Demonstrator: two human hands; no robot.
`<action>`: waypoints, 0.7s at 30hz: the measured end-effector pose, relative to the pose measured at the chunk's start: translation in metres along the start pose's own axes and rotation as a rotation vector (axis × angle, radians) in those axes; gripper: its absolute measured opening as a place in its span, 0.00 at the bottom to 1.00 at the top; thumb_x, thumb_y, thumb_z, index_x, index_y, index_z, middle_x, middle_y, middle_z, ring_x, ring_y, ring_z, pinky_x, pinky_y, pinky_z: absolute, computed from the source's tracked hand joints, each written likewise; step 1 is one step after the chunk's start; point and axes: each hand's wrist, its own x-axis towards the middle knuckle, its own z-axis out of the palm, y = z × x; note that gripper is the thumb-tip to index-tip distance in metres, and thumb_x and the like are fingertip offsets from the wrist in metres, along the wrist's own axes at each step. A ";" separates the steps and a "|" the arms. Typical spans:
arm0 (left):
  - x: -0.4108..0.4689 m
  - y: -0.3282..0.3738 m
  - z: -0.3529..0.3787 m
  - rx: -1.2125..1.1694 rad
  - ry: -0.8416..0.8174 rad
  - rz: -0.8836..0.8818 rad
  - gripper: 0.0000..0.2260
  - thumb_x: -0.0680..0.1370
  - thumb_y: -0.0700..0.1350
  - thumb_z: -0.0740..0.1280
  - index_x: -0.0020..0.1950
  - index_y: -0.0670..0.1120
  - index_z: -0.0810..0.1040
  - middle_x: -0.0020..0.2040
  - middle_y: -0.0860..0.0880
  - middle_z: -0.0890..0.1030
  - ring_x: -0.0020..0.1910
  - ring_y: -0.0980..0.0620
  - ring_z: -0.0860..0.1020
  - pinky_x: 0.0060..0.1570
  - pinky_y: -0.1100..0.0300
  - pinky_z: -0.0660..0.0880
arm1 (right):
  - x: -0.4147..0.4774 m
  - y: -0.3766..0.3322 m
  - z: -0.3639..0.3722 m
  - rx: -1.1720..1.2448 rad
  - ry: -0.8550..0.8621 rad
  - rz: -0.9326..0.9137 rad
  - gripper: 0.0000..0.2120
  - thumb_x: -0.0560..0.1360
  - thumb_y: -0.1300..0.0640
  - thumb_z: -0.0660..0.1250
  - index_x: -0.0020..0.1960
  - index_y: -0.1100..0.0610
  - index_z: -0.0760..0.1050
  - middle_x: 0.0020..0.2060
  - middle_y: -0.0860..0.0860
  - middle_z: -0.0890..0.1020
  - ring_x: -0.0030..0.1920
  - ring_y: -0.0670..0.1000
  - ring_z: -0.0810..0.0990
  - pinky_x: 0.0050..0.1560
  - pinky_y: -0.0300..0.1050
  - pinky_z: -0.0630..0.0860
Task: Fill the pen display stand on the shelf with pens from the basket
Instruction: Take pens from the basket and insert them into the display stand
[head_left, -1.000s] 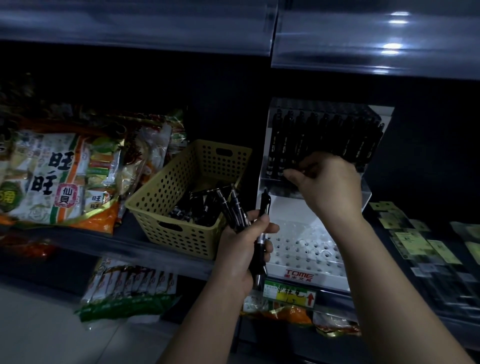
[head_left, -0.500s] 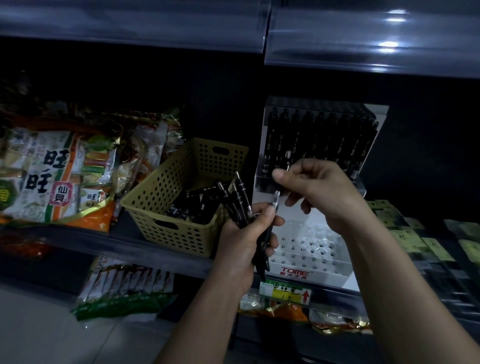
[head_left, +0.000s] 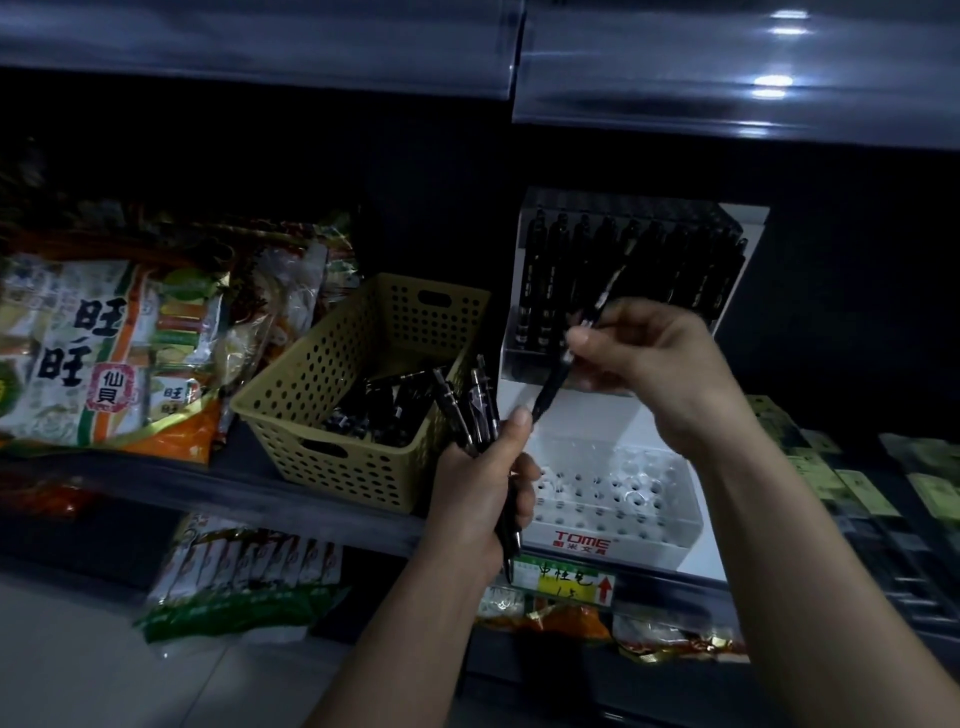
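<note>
My right hand (head_left: 654, 364) pinches a single black pen (head_left: 563, 364), held aslant before the pen display stand (head_left: 613, 540). My left hand (head_left: 483, 499) is closed round a bundle of pens (head_left: 470, 410), its thumb touching the single pen's lower end. Back rows filled, front holes vacant. Yellow basket (head_left: 332, 415), just beside the stand on the shelf (head_left: 208, 493), contains more pens.
</note>
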 end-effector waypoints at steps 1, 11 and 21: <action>0.000 0.000 -0.001 0.004 -0.006 -0.018 0.11 0.75 0.50 0.70 0.47 0.42 0.77 0.25 0.51 0.72 0.19 0.55 0.65 0.21 0.65 0.62 | 0.001 0.000 -0.002 -0.008 0.067 -0.031 0.05 0.70 0.64 0.72 0.43 0.62 0.76 0.30 0.51 0.82 0.30 0.48 0.81 0.32 0.40 0.79; 0.005 -0.002 0.001 0.001 0.009 -0.096 0.03 0.79 0.39 0.63 0.49 0.40 0.70 0.34 0.47 0.74 0.22 0.53 0.68 0.21 0.65 0.64 | 0.003 -0.004 -0.008 -0.327 0.538 -0.308 0.06 0.73 0.54 0.72 0.45 0.55 0.76 0.38 0.54 0.82 0.42 0.55 0.82 0.42 0.47 0.80; 0.003 -0.002 -0.002 -0.008 0.035 -0.036 0.11 0.79 0.43 0.66 0.55 0.37 0.74 0.37 0.46 0.83 0.24 0.51 0.74 0.23 0.62 0.71 | 0.004 0.001 0.005 -0.584 0.507 -0.331 0.07 0.74 0.53 0.70 0.48 0.57 0.79 0.37 0.47 0.80 0.40 0.49 0.79 0.39 0.39 0.73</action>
